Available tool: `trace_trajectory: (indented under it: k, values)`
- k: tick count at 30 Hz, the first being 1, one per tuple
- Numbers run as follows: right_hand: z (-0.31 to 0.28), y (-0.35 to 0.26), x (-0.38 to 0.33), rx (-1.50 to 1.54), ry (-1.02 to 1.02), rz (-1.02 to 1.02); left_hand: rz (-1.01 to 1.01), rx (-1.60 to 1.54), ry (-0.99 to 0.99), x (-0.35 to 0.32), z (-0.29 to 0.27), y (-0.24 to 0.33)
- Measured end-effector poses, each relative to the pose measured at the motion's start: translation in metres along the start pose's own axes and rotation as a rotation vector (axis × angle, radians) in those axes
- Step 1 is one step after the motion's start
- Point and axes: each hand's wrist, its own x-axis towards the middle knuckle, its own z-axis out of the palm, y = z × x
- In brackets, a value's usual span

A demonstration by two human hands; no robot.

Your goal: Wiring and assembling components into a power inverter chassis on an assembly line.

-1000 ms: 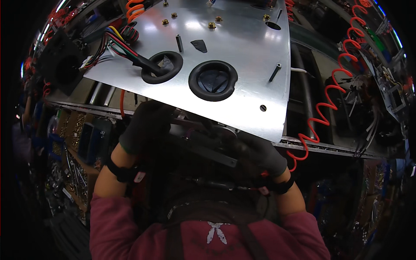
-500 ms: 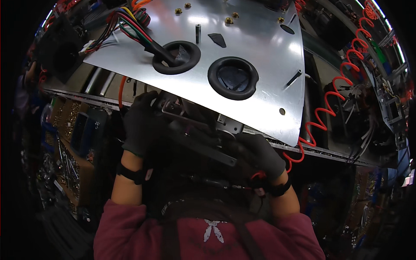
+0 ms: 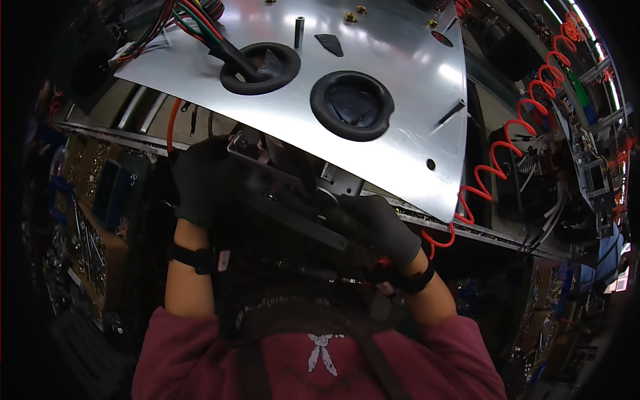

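Note:
My left hand [image 3: 203, 175], in a dark grey glove, is closed on the left end of a long black metal bracket [image 3: 303, 223] below the near edge of a silver sheet-metal plate [image 3: 260, 120]. At the bracket's right part is my gloved right hand [image 3: 377, 223], its fingers curled in and partly lost in the dark. Between the hands, a metal frame piece [image 3: 243, 152] and a small grey plate with holes [image 3: 343, 181] stick out from under the sheet. Two black rubber grommets sit in the sheet; a coloured wire bundle [image 3: 193, 30] passes through the left grommet [image 3: 287, 77].
Metal posts [image 3: 299, 32] and brass nuts [image 3: 351, 17] stand on the sheet. A red coiled hose [image 3: 490, 170] hangs along its right side. Boxes of small fasteners [image 3: 87, 233] are at lower left. A dark pen-like tool [image 3: 310, 273] lies near my body.
The sheet and its fittings appear slightly higher and further left in view. Both hands and the bracket have shifted slightly left, with the hold looking the same.

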Motion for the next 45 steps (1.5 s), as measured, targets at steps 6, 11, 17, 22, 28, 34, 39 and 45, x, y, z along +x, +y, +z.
trace_trajectory:
  k: [6,11,17,22,28,34,39,45]
  values:
    - [0.001,-0.002,-0.004,0.526,0.015,0.12,-0.075,0.089,-0.033,0.006,-0.004,0.006]
    - [0.011,0.011,-0.01,0.52,0.016,0.128,0.108,0.249,0.1,-0.004,0.016,-0.027]
    - [0.043,0.027,-0.007,0.252,0.372,-0.129,0.312,0.063,0.115,0.002,0.021,-0.048]
    - [0.033,0.01,-0.017,-0.004,0.203,0.128,-0.37,-0.492,-0.194,0.011,0.001,-0.02]
    - [-0.046,0.022,-0.154,-0.126,0.816,0.089,-0.257,-0.445,-0.154,-0.004,0.015,0.001]
    - [-0.098,0.048,-0.328,0.252,1.489,0.655,-0.212,-0.43,-0.164,-0.012,0.026,0.024]
    - [-0.095,0.072,-0.418,0.135,1.903,0.842,-0.174,-0.423,-0.169,-0.018,0.034,0.038]
    - [-0.073,0.11,-0.462,0.131,2.071,0.926,-0.142,-0.421,-0.159,-0.027,0.038,0.045]
